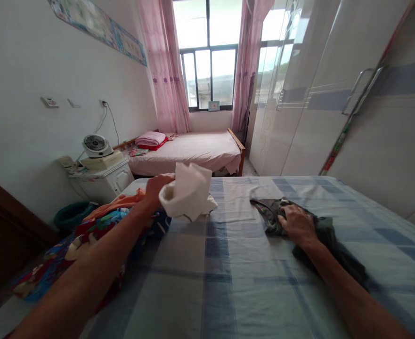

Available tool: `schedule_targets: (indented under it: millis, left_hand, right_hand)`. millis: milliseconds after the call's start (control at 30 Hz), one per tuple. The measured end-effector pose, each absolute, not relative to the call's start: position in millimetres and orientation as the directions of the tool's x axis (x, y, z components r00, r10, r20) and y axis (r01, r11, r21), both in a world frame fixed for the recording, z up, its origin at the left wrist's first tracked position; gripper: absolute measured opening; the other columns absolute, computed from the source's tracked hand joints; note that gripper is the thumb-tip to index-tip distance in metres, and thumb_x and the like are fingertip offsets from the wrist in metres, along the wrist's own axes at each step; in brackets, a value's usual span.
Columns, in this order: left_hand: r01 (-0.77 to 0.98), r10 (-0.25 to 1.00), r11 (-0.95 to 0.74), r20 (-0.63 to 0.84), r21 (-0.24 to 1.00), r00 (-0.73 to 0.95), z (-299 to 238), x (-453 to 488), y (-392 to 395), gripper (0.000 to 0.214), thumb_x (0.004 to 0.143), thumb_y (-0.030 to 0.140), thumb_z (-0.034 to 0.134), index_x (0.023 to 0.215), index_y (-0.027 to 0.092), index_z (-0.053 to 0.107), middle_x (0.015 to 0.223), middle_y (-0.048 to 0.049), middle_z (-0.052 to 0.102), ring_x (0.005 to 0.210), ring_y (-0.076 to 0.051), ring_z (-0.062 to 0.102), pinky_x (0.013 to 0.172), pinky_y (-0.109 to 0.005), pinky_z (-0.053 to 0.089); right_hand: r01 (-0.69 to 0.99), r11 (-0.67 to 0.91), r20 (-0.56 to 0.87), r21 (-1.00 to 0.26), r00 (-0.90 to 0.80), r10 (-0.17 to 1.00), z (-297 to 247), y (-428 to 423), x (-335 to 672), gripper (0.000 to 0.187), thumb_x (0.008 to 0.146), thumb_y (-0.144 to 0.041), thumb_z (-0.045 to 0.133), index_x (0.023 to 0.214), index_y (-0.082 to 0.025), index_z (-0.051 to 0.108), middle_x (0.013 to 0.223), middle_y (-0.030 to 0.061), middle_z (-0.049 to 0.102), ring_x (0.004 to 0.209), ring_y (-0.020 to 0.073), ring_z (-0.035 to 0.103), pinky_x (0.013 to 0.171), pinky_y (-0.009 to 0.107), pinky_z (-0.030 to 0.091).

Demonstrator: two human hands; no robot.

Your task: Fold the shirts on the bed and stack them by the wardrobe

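Note:
My left hand (158, 187) is closed on a white cloth (192, 194), lifted a little above the bed and bunched into folds, slightly blurred. What kind of cloth it is, I cannot make out. On the right, my right hand (296, 222) rests with bent fingers on a dark grey garment (328, 234), grasping some of its fabric. That garment lies crumpled on the bed and stretches out under my forearm. Both lie over a blue-and-white checked bedsheet (216, 254).
Beside my left forearm lies a heap of colourful patterned fabric (76, 247) with an orange cloth (117, 205). Beyond the bed's far edge stand a pink bed (196, 150) and a white nightstand (115, 176) bearing a fan (97, 145). White wardrobes (299, 122) line the right side.

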State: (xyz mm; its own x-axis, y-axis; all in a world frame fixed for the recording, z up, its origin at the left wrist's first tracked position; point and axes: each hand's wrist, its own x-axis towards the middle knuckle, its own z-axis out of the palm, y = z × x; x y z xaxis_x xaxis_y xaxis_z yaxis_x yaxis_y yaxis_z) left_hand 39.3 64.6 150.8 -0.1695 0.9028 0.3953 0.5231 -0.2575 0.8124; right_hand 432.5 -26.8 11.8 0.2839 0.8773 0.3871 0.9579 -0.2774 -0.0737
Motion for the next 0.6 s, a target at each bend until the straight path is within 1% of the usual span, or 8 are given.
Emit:
schedule_targets:
  millis: [133,200,267,333,367,467,533,600]
  left_hand:
    - [0.738,0.789,-0.256,0.576,0.624,-0.214,200.3,10.1,72.2,0.02,0.083,0.02,0.05,0.09,0.008,0.064,0.079,-0.0028,0.064,0.091,-0.023,0.061,0.089,-0.043,0.042]
    - [0.824,0.676,-0.249,0.7,0.51,-0.229,223.6,-8.0,65.4,0.027,0.084,0.021,0.042,0.094,0.007,0.063,0.082,-0.003,0.063,0.097,-0.026,0.06,0.089,-0.045,0.041]
    - [0.896,0.5,-0.246,0.84,0.37,-0.21,238.9,-27.5,55.8,0.032,0.086,0.025,0.037,0.102,0.012,0.063,0.09,-0.0028,0.064,0.098,-0.027,0.06,0.087,-0.044,0.042]
    - [0.943,0.376,-0.233,0.916,0.239,-0.139,238.9,-46.2,49.1,0.035,0.088,0.03,0.035,0.111,0.02,0.059,0.101,-0.0031,0.064,0.101,-0.026,0.06,0.088,-0.042,0.045]
    - [0.957,0.385,-0.221,0.918,0.189,-0.092,231.3,-54.7,48.1,0.035,0.088,0.032,0.035,0.113,0.022,0.058,0.106,-0.0042,0.064,0.103,-0.027,0.059,0.091,-0.042,0.045]
    - [0.98,0.611,-0.193,0.787,0.042,0.087,180.3,-75.5,54.6,0.03,0.084,0.031,0.037,0.095,0.02,0.063,0.108,-0.0105,0.062,0.106,-0.032,0.056,0.09,-0.046,0.045]
    - [0.972,0.745,-0.235,0.64,-0.008,0.185,134.4,-83.4,61.2,0.026,0.079,0.027,0.038,0.076,0.018,0.062,0.094,-0.0128,0.064,0.097,-0.031,0.059,0.084,-0.045,0.048]
    - [0.967,0.783,-0.254,0.588,0.005,0.202,95.4,-83.6,63.1,0.023,0.076,0.024,0.04,0.072,0.019,0.062,0.083,-0.0098,0.065,0.083,-0.027,0.062,0.076,-0.042,0.051]
  right_hand:
    - [0.934,-0.346,0.398,0.093,0.284,0.872,-2.1,-32.5,443.5,0.023,0.083,-0.024,0.047,0.096,-0.013,0.063,0.099,0.0128,0.063,0.095,0.0269,0.056,0.074,0.036,0.039]
    - [0.928,-0.352,0.407,0.125,0.276,0.871,-3.0,-31.0,444.7,0.022,0.084,-0.022,0.044,0.091,-0.013,0.063,0.093,0.0129,0.064,0.09,0.0264,0.058,0.072,0.036,0.039]
    - [0.934,-0.346,0.407,0.092,0.282,0.869,-3.2,-27.9,448.2,0.024,0.084,-0.021,0.042,0.088,-0.013,0.064,0.09,0.0128,0.064,0.086,0.0256,0.059,0.07,0.035,0.039]
    - [0.943,-0.331,0.427,-0.036,0.314,0.848,-2.7,-24.2,453.3,0.025,0.083,-0.022,0.042,0.089,-0.014,0.065,0.09,0.0125,0.065,0.083,0.0241,0.06,0.068,0.034,0.041]
    - [0.938,-0.318,0.442,-0.137,0.345,0.828,-1.5,-22.5,455.2,0.026,0.082,-0.024,0.043,0.09,-0.014,0.065,0.09,0.012,0.066,0.081,0.0232,0.061,0.068,0.033,0.042]
    - [0.795,-0.209,0.404,-0.569,0.492,0.771,11.1,-18.9,451.7,0.024,0.077,-0.031,0.049,0.087,-0.017,0.066,0.078,0.0071,0.067,0.07,0.0199,0.061,0.065,0.031,0.045]
    - [0.496,-0.056,0.263,-0.866,0.548,0.794,29.6,-17.9,438.0,0.024,0.072,-0.037,0.056,0.086,-0.019,0.065,0.068,0.0024,0.065,0.06,0.0174,0.059,0.059,0.03,0.047]
    - [0.104,0.088,0.129,-0.991,0.502,0.855,55.5,-17.7,415.7,0.027,0.067,-0.039,0.063,0.087,-0.021,0.063,0.064,-0.0009,0.064,0.054,0.0148,0.058,0.054,0.028,0.048]
